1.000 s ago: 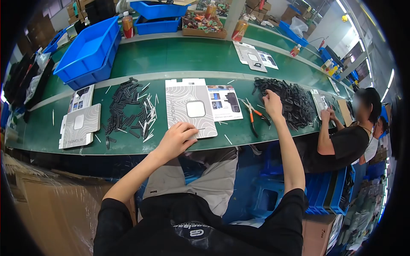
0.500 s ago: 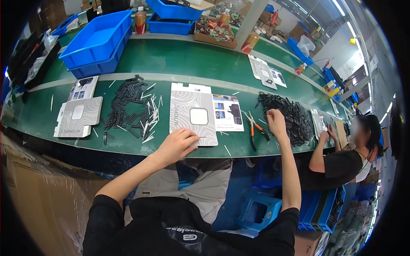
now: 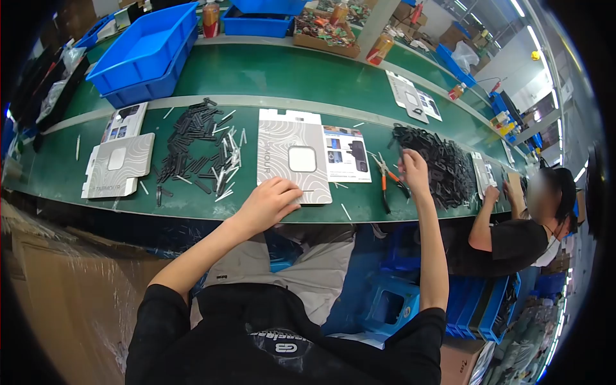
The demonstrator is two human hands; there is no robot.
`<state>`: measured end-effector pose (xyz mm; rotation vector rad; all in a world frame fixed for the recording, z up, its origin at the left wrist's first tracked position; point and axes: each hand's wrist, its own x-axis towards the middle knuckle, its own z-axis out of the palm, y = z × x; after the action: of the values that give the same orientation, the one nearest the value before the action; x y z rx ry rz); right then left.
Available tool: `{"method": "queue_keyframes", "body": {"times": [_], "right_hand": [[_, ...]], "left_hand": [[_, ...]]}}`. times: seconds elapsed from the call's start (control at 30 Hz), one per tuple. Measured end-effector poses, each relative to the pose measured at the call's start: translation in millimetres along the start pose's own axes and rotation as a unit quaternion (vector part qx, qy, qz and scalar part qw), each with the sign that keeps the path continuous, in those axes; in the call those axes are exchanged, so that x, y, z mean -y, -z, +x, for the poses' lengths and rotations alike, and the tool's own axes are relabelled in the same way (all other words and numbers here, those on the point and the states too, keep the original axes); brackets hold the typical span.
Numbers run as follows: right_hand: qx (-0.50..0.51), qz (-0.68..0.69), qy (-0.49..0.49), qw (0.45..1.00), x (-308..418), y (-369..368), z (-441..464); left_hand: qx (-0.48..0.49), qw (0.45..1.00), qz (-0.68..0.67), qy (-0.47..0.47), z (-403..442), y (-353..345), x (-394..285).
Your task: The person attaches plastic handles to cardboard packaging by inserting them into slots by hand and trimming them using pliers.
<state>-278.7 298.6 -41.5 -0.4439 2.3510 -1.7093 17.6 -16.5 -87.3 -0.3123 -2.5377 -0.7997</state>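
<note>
My left hand [image 3: 273, 202] lies with its fingers on the lower edge of a flat, grey-patterned cardboard box [image 3: 276, 151] that has a square window. A thin dark slot shows beside its fingertips. A printed sheet [image 3: 346, 157] with product photos sticks out to the right of the box. My right hand [image 3: 415, 172] is pinched at the left side of a heap of black parts [image 3: 443, 170], with a small black part [image 3: 403, 155] at its fingertips. Orange-and-black pliers [image 3: 387, 181] lie just left of that hand.
Short black strips [image 3: 192, 131] and white sticks [image 3: 226, 179] lie left of the box. Another patterned box [image 3: 122, 163] is at far left. Blue bins [image 3: 144, 54] stand on the back belt. A co-worker [image 3: 513, 224] sits at the right, hands on the bench.
The view has tilted slightly, shifting the bench upward. My right hand now shows a small black part at its fingertips. My left hand stays on the box.
</note>
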Motion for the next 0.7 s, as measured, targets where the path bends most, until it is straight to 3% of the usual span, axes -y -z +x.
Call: {"method": "queue_keyframes", "body": {"times": [0.07,0.23,0.43,0.6,0.7], "right_hand": [[-0.016,0.139,-0.066,0.988,20.8,-15.1,-23.3],[0.006,0.319,-0.146,0.936,19.5,-66.4,-138.3],[-0.018,0.398,-0.176,0.900,12.7,-146.0,-207.0],[-0.034,0.370,-0.164,0.914,44.0,-172.0,-217.0],[-0.052,0.453,-0.160,0.876,41.5,-181.7,-219.3]], "left_hand": [[-0.014,1.000,0.014,-0.006,3.7,5.1,5.7],[0.007,1.000,0.007,0.029,19.7,15.8,3.4],[0.049,0.993,-0.037,0.097,40.0,25.5,-23.2],[0.036,0.988,-0.120,0.091,51.6,30.1,-41.4],[0.041,0.971,-0.191,0.136,57.6,40.5,-61.4]]}}
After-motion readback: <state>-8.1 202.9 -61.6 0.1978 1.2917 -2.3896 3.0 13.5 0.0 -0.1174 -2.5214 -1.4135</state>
